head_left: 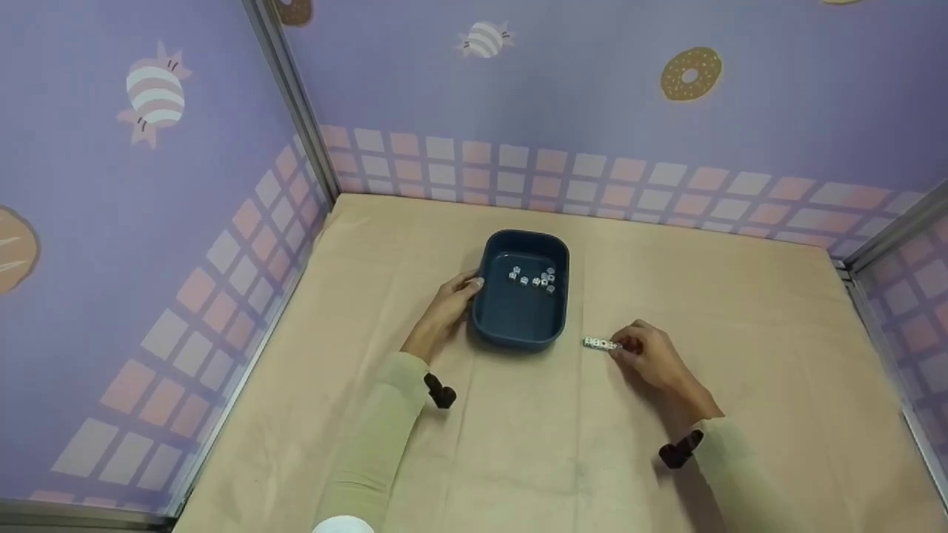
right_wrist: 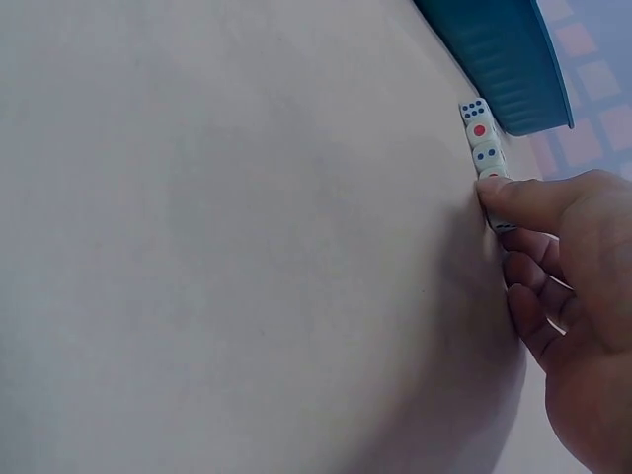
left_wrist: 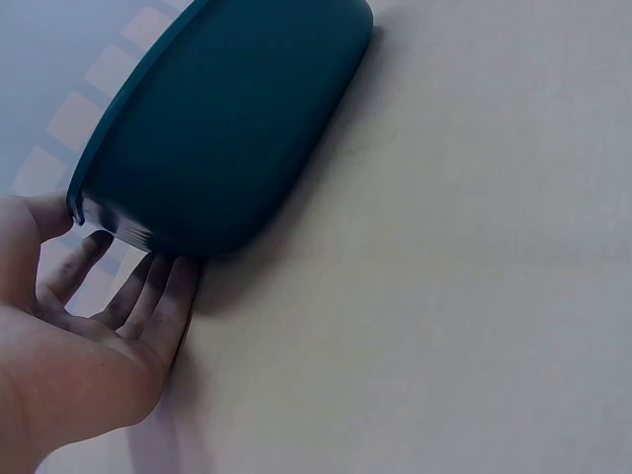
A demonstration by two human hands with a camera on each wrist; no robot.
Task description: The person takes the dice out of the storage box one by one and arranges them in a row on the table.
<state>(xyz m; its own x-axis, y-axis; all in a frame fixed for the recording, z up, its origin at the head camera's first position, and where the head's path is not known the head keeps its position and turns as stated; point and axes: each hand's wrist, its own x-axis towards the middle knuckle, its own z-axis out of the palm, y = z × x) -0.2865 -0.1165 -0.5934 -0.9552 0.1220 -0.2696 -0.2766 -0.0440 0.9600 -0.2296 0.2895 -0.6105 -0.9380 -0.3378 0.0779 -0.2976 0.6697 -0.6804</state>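
Observation:
A dark blue rectangular tub (head_left: 518, 322) stands mid-table, its outer wall (left_wrist: 227, 128) filling the top of the left wrist view. My left hand (head_left: 448, 300) grips its left side, thumb at the rim and the other fingers against the wall below. Several white dice (head_left: 536, 281) lie scattered inside the tub. To the right of the tub, a short straight row of dice (head_left: 598, 343) with red and blue pips lies on the cloth. My right hand (head_left: 652, 355) pinches the right end of this row between thumb and fingers, partly hiding the end die.
A beige cloth (head_left: 503, 429) covers the table. Purple printed panels (head_left: 578, 96) stand behind it and at both sides, joined by metal posts (head_left: 296, 104). Dark wrist-worn cameras (head_left: 442, 392) sit at both cuffs.

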